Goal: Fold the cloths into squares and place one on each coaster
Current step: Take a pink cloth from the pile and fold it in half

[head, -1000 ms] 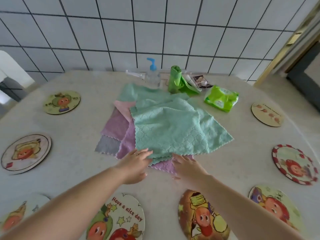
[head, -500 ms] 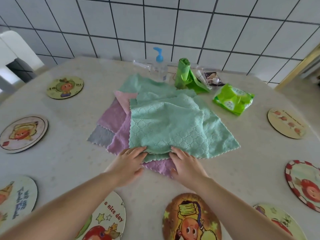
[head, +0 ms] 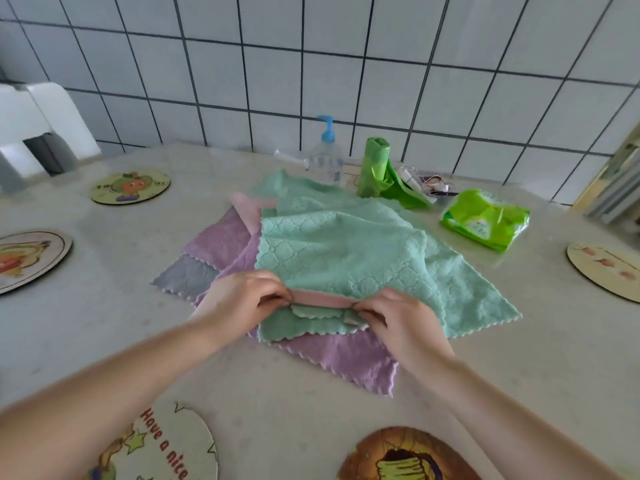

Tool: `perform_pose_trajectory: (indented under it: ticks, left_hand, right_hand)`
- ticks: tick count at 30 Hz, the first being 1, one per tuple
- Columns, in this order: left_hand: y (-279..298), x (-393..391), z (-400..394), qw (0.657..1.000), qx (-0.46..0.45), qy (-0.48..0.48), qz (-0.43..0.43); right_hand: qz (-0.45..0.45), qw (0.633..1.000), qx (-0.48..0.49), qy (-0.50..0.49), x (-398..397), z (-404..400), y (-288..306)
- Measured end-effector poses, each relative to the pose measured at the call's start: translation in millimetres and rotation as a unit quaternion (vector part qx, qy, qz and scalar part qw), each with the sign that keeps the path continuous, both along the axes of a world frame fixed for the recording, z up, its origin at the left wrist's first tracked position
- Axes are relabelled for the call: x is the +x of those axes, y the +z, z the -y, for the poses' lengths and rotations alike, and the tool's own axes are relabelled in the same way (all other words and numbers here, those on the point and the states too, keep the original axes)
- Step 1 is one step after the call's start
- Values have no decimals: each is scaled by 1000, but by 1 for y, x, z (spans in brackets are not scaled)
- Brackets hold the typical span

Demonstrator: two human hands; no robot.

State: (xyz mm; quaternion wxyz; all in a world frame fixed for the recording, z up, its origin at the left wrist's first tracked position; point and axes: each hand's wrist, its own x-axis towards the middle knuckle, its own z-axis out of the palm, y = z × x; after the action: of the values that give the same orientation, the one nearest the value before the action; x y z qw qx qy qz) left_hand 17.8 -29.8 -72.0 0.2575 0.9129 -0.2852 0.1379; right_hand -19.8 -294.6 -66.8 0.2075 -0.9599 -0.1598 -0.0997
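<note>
Mid-desk [head: 104, 327], the left hand [head: 239, 301] and right hand [head: 398, 318] each pinch the near edge of a pink cloth [head: 322, 300] under the green cloth [head: 343, 251] in the pile.

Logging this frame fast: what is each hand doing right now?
Left hand: pinches the pink cloth edge.
Right hand: pinches the same edge at its other end.

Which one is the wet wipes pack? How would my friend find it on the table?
Start at the tiled wall behind the table and find the pump bottle with the blue top. Go right, past the upright roll of green bags, to the wipes pack lying flat beside the pile of cloths. It is shiny, crinkly and bright green, while the cloths are soft and pale.
</note>
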Motion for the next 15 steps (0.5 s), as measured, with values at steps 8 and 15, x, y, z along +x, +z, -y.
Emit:
perform_pose_trajectory:
  ticks: [8, 15]
  left_hand:
    - [33, -52, 3, 996, -30, 36, 79]
    - [89, -105, 4, 985, -67, 77, 138]
  right_hand:
    - [58, 996, -54, -43, -34, -7, 46]
    - [121, 989, -68, -54, -90, -9, 101]
